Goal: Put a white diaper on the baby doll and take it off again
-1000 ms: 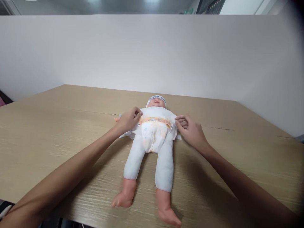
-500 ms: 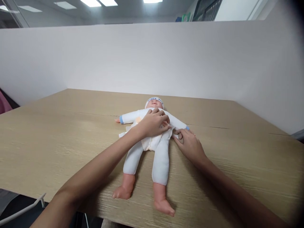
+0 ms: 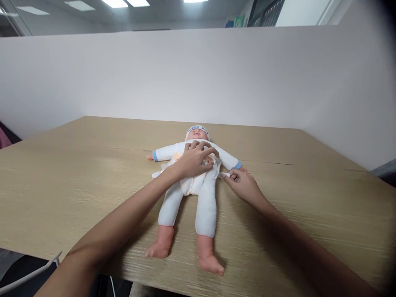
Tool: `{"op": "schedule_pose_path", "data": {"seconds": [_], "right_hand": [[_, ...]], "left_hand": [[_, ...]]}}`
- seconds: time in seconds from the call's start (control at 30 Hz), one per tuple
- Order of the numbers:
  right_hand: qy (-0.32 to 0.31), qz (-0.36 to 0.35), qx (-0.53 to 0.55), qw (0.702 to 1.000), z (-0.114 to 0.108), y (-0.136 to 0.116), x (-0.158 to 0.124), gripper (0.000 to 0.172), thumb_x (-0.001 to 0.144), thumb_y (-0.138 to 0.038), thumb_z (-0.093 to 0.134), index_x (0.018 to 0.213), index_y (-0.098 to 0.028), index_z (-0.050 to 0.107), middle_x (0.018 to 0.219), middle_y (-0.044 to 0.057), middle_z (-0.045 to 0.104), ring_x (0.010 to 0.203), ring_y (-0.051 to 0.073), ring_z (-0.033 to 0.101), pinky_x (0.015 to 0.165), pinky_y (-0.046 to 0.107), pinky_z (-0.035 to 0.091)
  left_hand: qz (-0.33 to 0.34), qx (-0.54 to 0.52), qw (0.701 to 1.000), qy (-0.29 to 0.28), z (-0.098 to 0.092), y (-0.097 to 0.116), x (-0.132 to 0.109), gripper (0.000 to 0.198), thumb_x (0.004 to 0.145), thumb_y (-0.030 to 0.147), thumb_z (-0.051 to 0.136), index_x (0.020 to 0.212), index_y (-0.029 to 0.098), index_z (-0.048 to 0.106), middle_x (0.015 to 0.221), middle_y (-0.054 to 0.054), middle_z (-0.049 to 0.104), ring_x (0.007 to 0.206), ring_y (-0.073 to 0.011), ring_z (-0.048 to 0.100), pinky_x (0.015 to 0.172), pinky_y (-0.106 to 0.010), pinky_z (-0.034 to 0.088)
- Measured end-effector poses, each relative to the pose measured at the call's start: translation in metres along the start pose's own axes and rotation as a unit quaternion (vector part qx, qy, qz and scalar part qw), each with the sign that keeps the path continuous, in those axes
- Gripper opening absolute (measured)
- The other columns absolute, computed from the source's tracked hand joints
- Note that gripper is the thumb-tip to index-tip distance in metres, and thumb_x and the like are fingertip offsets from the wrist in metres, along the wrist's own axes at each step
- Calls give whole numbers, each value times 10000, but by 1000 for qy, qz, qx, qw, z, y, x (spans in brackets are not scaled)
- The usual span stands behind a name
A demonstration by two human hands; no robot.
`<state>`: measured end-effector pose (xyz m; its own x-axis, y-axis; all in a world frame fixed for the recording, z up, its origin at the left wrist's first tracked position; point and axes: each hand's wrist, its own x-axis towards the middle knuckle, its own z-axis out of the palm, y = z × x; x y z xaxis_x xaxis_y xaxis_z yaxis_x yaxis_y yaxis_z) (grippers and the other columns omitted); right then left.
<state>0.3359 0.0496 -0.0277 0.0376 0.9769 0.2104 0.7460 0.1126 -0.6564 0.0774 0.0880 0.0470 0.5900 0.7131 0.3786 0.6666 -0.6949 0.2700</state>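
A baby doll (image 3: 188, 198) in a white suit lies on its back on the wooden table (image 3: 77, 173), head away from me, bare feet toward me. A white diaper (image 3: 193, 185) is wrapped round its hips. My left hand (image 3: 193, 159) rests on the doll's belly with fingers curved, pressing the diaper's front down. My right hand (image 3: 239, 183) is at the doll's right side, fingers pinched on the diaper's white side tab (image 3: 225, 175).
A white partition wall (image 3: 198, 74) stands behind and to the right of the table. The table's near edge runs below the doll's feet. A white bar of some frame (image 3: 31, 274) shows at the bottom left, below the table.
My left hand moved from the doll's left side onto its belly. My right hand dropped lower beside the hip, holding the tab. The doll's arms came into view.
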Motion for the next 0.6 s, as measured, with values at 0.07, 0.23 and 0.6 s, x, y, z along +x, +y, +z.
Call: {"op": "schedule_pose_path", "data": {"seconds": [0.07,0.23,0.6], "right_hand": [[-5,-9,27,1000,-4,-2,-1,419,878,-642,660,704,-269,583,684,0,589,675,233,556,689,366,390],[-11,-29,97,995,-8,-17,-3,423,887,-655,644,735,-262,619,733,5,579,771,245,571,741,366,439],[-55,8,224,973,11,-63,30,418,849,-623,668,691,-259,537,659,-31,497,653,176,462,636,326,393]], "left_hand": [[0,-3,1000,-1,0,0,-1,302,1034,342,624,1286,334,790,1532,-44,676,1412,-354,530,1210,-570,396],[-18,-8,1000,-7,-1,0,-3,351,1024,582,722,1245,334,835,1569,-47,667,1469,-387,496,1243,-596,393],[-21,-6,1000,13,6,-1,0,508,829,591,906,1252,322,827,1556,-42,693,1445,-414,507,1216,-601,422]]}}
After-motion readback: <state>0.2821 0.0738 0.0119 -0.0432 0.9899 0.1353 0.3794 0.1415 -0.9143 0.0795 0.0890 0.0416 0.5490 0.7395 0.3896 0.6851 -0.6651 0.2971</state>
